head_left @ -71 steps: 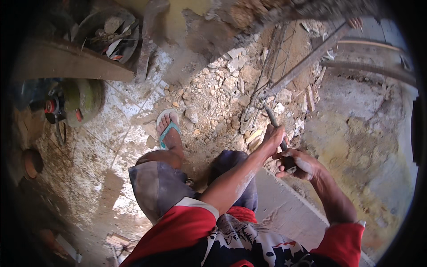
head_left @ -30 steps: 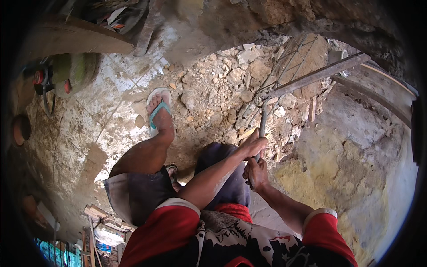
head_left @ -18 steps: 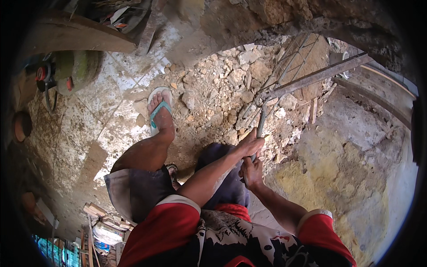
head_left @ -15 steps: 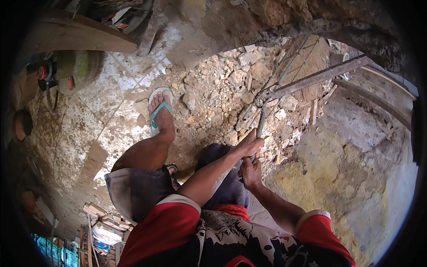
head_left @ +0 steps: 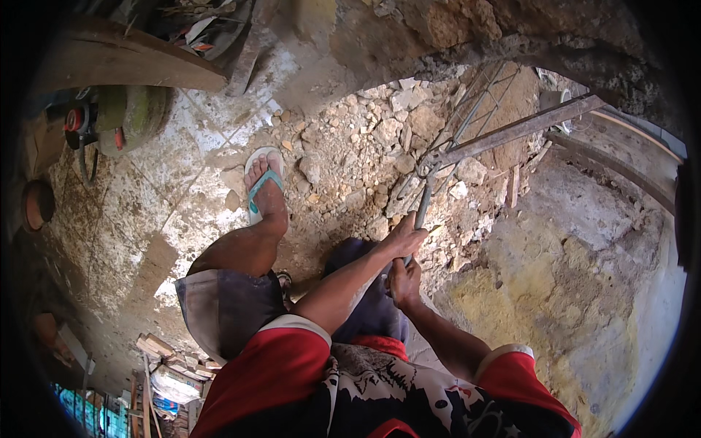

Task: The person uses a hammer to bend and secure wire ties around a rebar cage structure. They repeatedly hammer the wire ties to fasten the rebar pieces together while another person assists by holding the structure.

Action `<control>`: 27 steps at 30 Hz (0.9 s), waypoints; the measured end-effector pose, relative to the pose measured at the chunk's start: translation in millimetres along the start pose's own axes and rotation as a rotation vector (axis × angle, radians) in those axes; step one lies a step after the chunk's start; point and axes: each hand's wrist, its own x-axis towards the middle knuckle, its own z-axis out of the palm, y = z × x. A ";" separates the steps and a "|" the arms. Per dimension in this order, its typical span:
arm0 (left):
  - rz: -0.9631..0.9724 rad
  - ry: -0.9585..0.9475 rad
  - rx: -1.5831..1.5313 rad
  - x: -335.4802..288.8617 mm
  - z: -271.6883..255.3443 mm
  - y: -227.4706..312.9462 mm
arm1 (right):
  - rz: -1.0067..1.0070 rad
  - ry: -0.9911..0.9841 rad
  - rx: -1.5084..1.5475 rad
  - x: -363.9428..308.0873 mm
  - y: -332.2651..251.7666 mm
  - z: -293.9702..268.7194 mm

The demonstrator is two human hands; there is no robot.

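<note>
Both my hands are wrapped round a slim grey metal bar (head_left: 423, 206). My left hand (head_left: 403, 238) grips it higher up, and close below it my right hand (head_left: 404, 282) is closed round the lower part. The far end of the bar meets the near end of a rebar cage (head_left: 475, 109), beside a long narrow beam (head_left: 522, 129). Whether the bar is hooked onto the rebar I cannot tell. Broken stone rubble (head_left: 358, 139) lies under and around them.
My foot in a flip-flop (head_left: 264, 179) stands at the rubble's left edge. A green gas cylinder (head_left: 139, 117) with a regulator is at the far left, near a wooden board (head_left: 131, 58). Rough rock (head_left: 467, 29) overhangs the far side. Stacked wood pieces (head_left: 164, 350) lie near left.
My two hands and the bar have shifted slightly to the left, the lower end of the bar swinging with them. Both hands keep their hold.
</note>
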 end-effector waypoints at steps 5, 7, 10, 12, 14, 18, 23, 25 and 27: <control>0.220 0.006 0.356 9.6 -8.0 -23.9 | -0.075 0.013 -0.032 5.7 16.5 -0.8; 0.110 0.068 0.433 6.4 -3.1 -13.4 | -0.066 0.020 -0.033 11.4 23.9 -2.7; -0.039 0.215 0.619 -3.7 6.5 20.3 | -0.090 0.005 0.012 18.4 30.2 -5.9; -0.017 0.227 0.635 -4.1 9.2 17.5 | -0.096 -0.005 0.004 18.3 40.5 -9.6; 0.028 0.243 0.658 -1.1 8.1 12.1 | -0.095 -0.007 -0.048 29.7 59.5 -15.9; 0.160 0.287 0.713 -1.1 4.3 0.3 | -0.269 0.008 -0.024 41.7 88.0 -12.9; 0.255 0.374 0.773 4.1 1.2 -11.3 | -0.312 -0.034 -0.028 43.0 80.8 -6.7; 0.237 0.366 0.761 4.0 0.1 -9.9 | -0.325 0.014 -0.158 49.1 89.9 -7.6; 0.239 0.343 0.752 0.8 -1.6 -9.0 | -0.332 0.019 -0.176 52.7 99.7 -10.3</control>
